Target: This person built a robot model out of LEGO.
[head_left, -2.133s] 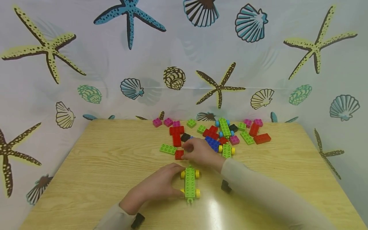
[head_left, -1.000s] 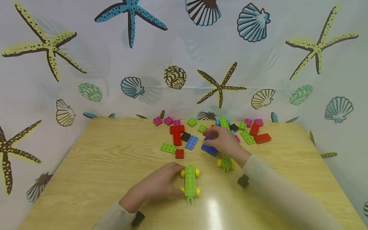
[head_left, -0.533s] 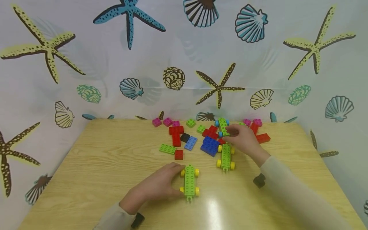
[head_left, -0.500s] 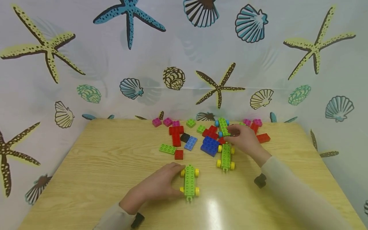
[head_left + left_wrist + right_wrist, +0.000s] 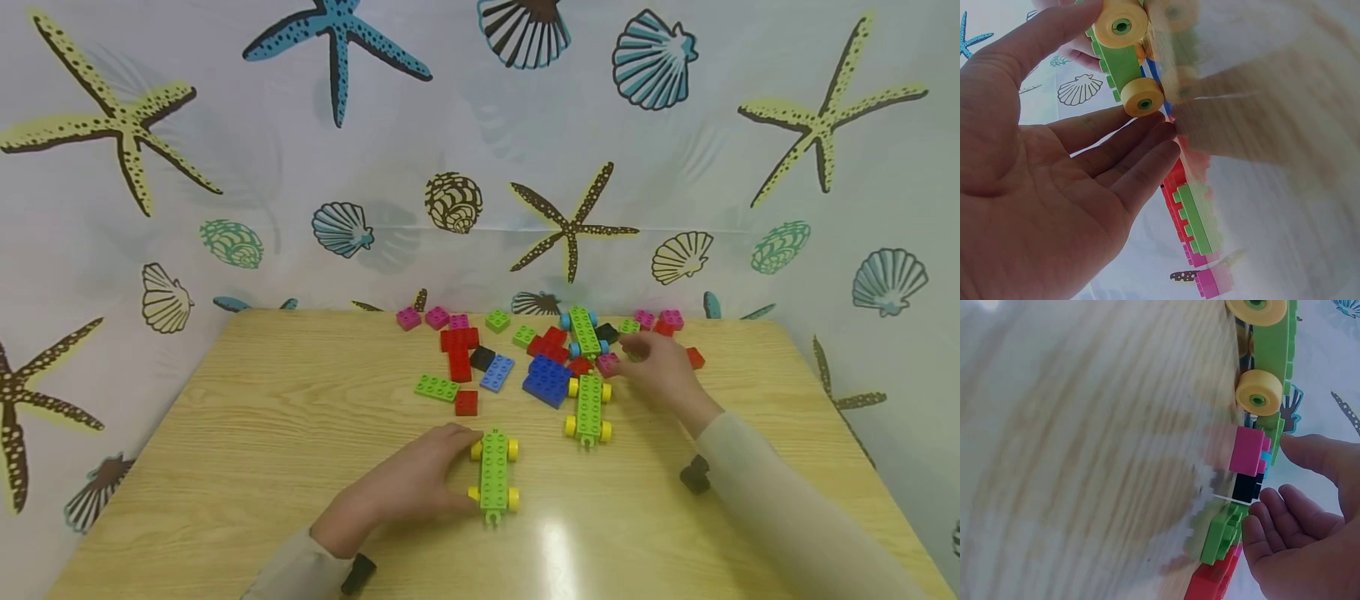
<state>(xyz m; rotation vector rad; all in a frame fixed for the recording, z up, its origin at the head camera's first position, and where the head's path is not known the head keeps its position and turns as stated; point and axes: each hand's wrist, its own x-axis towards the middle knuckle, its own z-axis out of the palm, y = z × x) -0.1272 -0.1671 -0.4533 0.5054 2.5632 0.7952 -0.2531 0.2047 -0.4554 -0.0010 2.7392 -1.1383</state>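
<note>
Between the hands' reach, two studded plastic green wheeled bases: left hand (image 5: 405,487) pinches one (image 5: 495,479); right hand (image 5: 660,375), fingers loosely curled, touches a green brick (image 5: 1222,531).

Left hand (image 5: 405,492) holds wheeled green chassis (image 5: 495,477); right hand (image 5: 660,375) among bricks.

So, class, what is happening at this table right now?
A person sits at a wooden table strewn with toy bricks. The left hand grips a green wheeled base with yellow wheels by its side. The right hand reaches into the brick pile, its fingers at a long green brick beside a pink brick. A second green wheeled base lies between the hands.
</note>
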